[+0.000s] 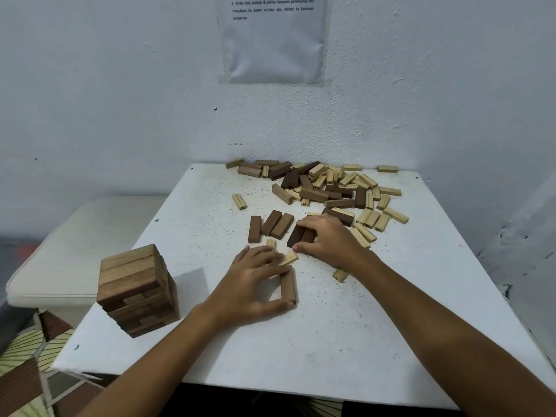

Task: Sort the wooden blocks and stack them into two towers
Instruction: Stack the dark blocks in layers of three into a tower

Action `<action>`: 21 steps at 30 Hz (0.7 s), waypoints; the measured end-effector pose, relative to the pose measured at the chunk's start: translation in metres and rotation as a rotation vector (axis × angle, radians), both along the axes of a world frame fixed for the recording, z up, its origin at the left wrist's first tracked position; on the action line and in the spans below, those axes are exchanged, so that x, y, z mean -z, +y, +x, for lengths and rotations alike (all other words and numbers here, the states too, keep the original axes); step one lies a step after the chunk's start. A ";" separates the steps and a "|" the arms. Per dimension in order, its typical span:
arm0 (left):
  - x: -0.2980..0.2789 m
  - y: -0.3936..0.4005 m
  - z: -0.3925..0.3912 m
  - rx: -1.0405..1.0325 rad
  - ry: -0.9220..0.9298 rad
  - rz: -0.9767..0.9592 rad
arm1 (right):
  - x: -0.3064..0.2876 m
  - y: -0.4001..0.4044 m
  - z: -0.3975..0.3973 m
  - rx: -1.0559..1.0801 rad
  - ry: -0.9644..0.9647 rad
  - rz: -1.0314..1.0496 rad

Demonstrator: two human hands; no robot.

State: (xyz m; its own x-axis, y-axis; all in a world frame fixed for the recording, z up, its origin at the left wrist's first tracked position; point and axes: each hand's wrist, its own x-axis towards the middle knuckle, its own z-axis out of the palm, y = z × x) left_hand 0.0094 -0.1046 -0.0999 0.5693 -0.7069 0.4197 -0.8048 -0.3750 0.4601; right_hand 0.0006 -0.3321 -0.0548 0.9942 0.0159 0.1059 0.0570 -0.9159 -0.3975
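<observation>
Surface: a white worktop (346,341) fills the centre and lower right of the frame. Its top is heavily speckled with dark marks and scuffs, densest around the middle.

Room: the worktop sits against a rough-textured, pale blue-white wall (120,100). A printed sheet (273,40) is fixed to that wall at upper centre; only a few lines of small text show, too small to read reliably. At left of the frame, beside the worktop, lies a cream cushion (60,254). Patterned flooring (27,365) is visible at lower left.

Task items: a tower of brown blocks (138,290) stands near the worktop's left edge. A loose pile of mixed dark and pale blocks (328,188) spreads across the far centre and right of the worktop. Three dark blocks (270,225) lie side by side just below that pile.

Hands: the left hand (252,284) rests at centre frame, thumb and fingers holding a brown block (288,285) that lies flat on the worktop. A pale block (288,259) lies just above that hand's fingertips. The right hand (328,239), above and to the right, has its fingers curled over a pair of dark blocks (301,234). A pale block (340,275) shows beneath the right wrist.
</observation>
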 end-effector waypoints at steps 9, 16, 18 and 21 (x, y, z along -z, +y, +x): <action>0.002 -0.002 -0.005 -0.029 -0.169 -0.075 | -0.002 0.002 -0.014 0.010 -0.141 0.136; -0.007 0.005 -0.017 -0.075 -0.091 -0.009 | 0.003 0.013 -0.054 -0.045 -0.167 0.251; -0.009 0.012 -0.026 -0.093 -0.057 -0.004 | 0.004 0.016 -0.069 -0.043 -0.142 0.273; -0.008 0.026 -0.037 -0.141 0.028 -0.007 | 0.006 0.021 -0.090 -0.067 -0.105 0.268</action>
State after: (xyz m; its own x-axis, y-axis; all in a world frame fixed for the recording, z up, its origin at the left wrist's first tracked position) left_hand -0.0277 -0.0782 -0.0915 0.6746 -0.6160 0.4067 -0.7309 -0.4804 0.4847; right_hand -0.0890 -0.3109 -0.0606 0.9752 0.0388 0.2179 0.1678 -0.7718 -0.6134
